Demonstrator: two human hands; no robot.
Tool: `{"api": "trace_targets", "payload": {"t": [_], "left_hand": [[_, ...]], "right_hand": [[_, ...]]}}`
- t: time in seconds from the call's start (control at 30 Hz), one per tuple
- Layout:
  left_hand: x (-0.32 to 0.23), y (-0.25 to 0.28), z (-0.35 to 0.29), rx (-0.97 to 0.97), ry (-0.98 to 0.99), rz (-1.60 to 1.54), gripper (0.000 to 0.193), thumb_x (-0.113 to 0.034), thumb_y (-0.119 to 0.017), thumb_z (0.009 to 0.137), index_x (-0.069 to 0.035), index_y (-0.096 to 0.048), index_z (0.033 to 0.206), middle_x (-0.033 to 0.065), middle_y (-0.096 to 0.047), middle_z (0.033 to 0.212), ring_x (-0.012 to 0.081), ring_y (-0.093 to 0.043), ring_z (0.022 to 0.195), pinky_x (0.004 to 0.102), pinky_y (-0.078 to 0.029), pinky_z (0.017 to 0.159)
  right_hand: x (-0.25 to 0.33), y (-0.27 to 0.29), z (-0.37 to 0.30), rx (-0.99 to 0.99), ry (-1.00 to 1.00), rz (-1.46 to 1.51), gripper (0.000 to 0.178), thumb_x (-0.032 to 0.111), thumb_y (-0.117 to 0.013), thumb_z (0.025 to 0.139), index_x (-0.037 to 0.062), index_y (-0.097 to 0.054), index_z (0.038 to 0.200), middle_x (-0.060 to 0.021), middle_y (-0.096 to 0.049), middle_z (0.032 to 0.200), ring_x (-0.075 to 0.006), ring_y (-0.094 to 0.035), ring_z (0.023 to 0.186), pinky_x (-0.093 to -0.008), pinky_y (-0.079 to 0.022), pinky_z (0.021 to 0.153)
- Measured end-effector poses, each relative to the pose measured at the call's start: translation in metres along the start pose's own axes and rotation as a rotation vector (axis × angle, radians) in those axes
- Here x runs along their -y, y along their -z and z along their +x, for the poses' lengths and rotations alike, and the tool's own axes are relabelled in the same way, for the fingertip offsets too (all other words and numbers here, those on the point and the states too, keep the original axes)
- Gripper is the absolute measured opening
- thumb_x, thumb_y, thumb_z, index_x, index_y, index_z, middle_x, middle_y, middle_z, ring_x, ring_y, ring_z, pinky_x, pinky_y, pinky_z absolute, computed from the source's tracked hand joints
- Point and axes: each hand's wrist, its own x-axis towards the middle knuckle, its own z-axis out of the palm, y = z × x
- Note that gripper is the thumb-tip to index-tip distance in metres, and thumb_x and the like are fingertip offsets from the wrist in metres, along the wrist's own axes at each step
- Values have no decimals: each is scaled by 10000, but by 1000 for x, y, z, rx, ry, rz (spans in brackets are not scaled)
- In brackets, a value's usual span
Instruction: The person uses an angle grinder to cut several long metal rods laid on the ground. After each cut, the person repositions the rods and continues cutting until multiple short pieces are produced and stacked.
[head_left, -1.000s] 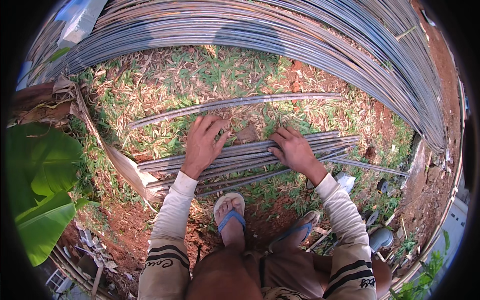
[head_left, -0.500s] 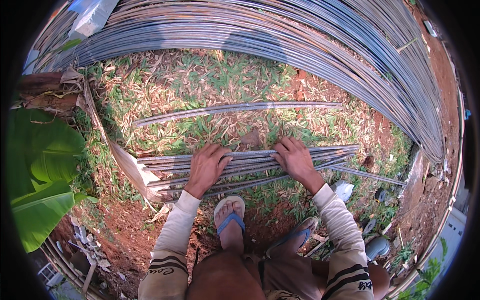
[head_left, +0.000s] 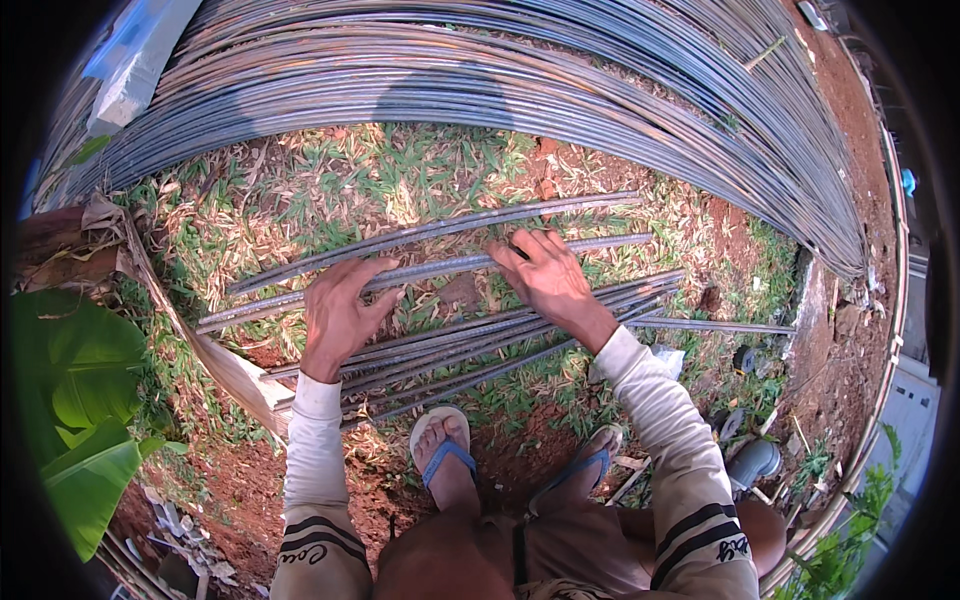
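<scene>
A pair of ribbed steel bars lies across both hands, apart from the cut bundle. My left hand is around the bars toward their left end, its thumb spread on the near side. Farther right, my right hand has its curled fingers on the same bars. Just beyond them, other short steel bars rest on the grass, running nearly alongside. Nearer my feet sits the loose bundle of short bars, partly under my right wrist.
Long steel rods curve across the far side, with a pale block on them at left. A dry leaf and green banana leaves stand at left. One bar sticks out right; a grey pipe fitting lies lower right.
Both hands have moved away from me, shifting the steel bars from the bundle toward the farther bars. The view has also shifted a little.
</scene>
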Motion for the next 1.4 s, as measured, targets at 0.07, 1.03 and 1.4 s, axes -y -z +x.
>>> {"api": "trace_targets", "payload": {"t": [0.07, 1.03, 1.4], "left_hand": [[2, -4, -10, 54, 84, -35, 362, -199, -898, 852, -130, -813, 1197, 135, -764, 981, 367, -709, 916, 466, -557, 863], [13, -65, -2, -105, -42, 161, 445, -106, -910, 780, -139, -770, 1201, 65, -646, 1272, 346, -563, 1257, 518, -437, 1082], [31, -48, 11, -32, -30, 200, 603, -253, -939, 793, -164, -714, 1345, 54, -656, 1358, 314, -580, 1290, 498, -403, 1130]], "right_hand": [[3, -7, -7, -67, 37, -24, 517, 188, -766, 973, 163, -669, 1480, -76, -596, 1100, -286, -637, 1036, -503, -499, 935], [-61, 35, -111, 65, -371, 45, 244, 139, -737, 960, 63, -705, 1190, -123, -653, 1082, -356, -666, 1039, -489, -569, 952], [5, 1, -89, 187, -207, 254, 254, 255, -755, 1000, 71, -707, 1169, -123, -653, 1150, -356, -656, 1105, -477, -547, 1000]]}}
